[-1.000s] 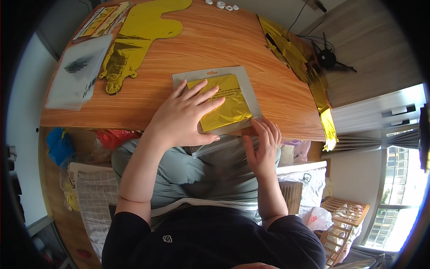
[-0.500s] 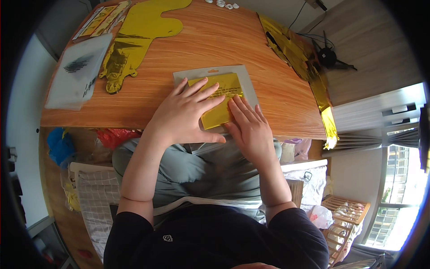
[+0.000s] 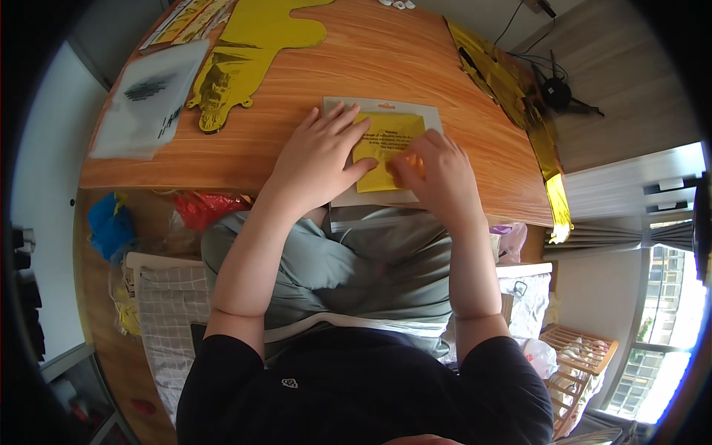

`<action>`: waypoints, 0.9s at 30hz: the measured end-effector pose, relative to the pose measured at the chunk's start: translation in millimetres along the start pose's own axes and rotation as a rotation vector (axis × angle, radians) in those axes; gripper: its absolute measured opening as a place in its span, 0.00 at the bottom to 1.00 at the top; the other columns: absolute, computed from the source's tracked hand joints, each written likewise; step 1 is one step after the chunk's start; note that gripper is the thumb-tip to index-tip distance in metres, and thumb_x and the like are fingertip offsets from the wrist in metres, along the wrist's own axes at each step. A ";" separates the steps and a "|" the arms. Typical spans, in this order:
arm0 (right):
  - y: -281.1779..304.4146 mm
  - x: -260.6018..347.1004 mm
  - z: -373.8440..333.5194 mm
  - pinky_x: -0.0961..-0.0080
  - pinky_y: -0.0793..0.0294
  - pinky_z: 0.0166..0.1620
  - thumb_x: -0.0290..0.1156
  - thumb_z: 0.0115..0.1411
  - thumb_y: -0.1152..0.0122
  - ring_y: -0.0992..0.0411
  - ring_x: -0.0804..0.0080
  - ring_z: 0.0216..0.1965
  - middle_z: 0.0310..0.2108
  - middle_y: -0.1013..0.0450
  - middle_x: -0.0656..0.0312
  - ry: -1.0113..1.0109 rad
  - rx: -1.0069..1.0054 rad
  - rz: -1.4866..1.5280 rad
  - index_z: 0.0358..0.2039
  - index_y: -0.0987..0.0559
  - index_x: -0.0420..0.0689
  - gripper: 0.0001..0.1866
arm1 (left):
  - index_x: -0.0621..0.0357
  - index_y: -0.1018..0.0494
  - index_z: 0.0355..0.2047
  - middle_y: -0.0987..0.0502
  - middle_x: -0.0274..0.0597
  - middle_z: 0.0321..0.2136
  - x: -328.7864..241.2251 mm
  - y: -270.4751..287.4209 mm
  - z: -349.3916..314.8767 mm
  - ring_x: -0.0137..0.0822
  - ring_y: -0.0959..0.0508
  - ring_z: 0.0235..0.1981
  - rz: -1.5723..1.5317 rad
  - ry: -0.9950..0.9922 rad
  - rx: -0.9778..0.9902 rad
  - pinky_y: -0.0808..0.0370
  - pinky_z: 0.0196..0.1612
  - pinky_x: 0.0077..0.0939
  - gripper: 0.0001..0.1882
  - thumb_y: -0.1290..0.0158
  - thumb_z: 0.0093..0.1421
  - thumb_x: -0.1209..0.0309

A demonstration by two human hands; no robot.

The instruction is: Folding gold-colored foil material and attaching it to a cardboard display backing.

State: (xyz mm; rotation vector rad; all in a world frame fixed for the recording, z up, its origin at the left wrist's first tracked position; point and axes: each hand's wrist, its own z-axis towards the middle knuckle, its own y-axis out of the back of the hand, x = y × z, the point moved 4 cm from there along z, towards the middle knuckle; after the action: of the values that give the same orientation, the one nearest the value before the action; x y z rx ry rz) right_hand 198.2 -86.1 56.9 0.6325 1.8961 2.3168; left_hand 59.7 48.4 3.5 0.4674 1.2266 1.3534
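Observation:
A folded gold foil packet [image 3: 389, 122], with dark print on it, lies on a grey card backing [image 3: 337, 103] with a hang hole at its top edge. My left hand [image 3: 319, 159] rests palm down on the left side of the card and packet, fingers stretched and thumb spread on the foil. Over the packet's lower right part, my right hand [image 3: 443, 178] is closed, its fingers curled and thumb and fingertips together at the foil. What the fingertips grip, if anything, is hidden.
A flat gold foil balloon [image 3: 248, 44] and a clear plastic sleeve [image 3: 144, 104] lie at the table's left. More gold foil [image 3: 530, 133] hangs over the right edge. Small white pieces [image 3: 399, 4] sit at the back. A black router-like device [image 3: 556, 93] stands beyond the table.
My right hand has gone from lying flat on the packet to curled, with its fingertips drawn together. My left hand has shifted toward the packet's left edge. The whole view has moved slightly.

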 end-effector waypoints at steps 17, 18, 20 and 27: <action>-38.1 -16.3 8.3 0.51 0.52 0.77 0.71 0.58 0.39 0.50 0.51 0.78 0.76 0.44 0.53 0.262 0.017 -0.135 0.74 0.37 0.51 0.52 | 0.61 0.51 0.76 0.42 0.56 0.74 4.8 12.7 4.9 0.47 0.44 0.77 -0.035 -0.049 0.274 0.51 0.78 0.52 0.67 0.30 0.47 0.37; -38.2 -16.6 8.4 0.51 0.52 0.77 0.74 0.54 0.37 0.50 0.51 0.78 0.77 0.45 0.53 0.263 0.025 -0.121 0.74 0.37 0.51 0.56 | 0.63 0.53 0.77 0.42 0.59 0.74 4.7 14.2 5.0 0.47 0.44 0.76 -0.053 -0.058 0.286 0.50 0.77 0.54 0.73 0.28 0.43 0.35; -37.9 -16.0 8.6 0.51 0.52 0.77 0.77 0.50 0.36 0.51 0.51 0.78 0.77 0.45 0.53 0.271 0.023 -0.098 0.74 0.37 0.51 0.60 | 0.62 0.54 0.77 0.44 0.61 0.74 5.0 15.9 4.7 0.51 0.46 0.77 -0.113 -0.018 0.287 0.51 0.77 0.53 0.75 0.27 0.40 0.35; -33.8 -14.9 5.0 0.51 0.53 0.78 0.79 0.45 0.34 0.50 0.50 0.78 0.77 0.47 0.52 0.250 0.026 -0.045 0.76 0.42 0.51 0.66 | 0.54 0.54 0.79 0.53 0.61 0.77 4.2 31.8 -36.9 0.66 0.57 0.78 0.238 0.178 -0.010 0.61 0.77 0.60 0.68 0.31 0.48 0.35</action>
State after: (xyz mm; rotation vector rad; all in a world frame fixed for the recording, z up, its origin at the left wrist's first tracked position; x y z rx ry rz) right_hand 207.1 -78.5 21.6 0.3091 2.0197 2.4449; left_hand 12.3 46.0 15.3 0.5067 1.3405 1.6307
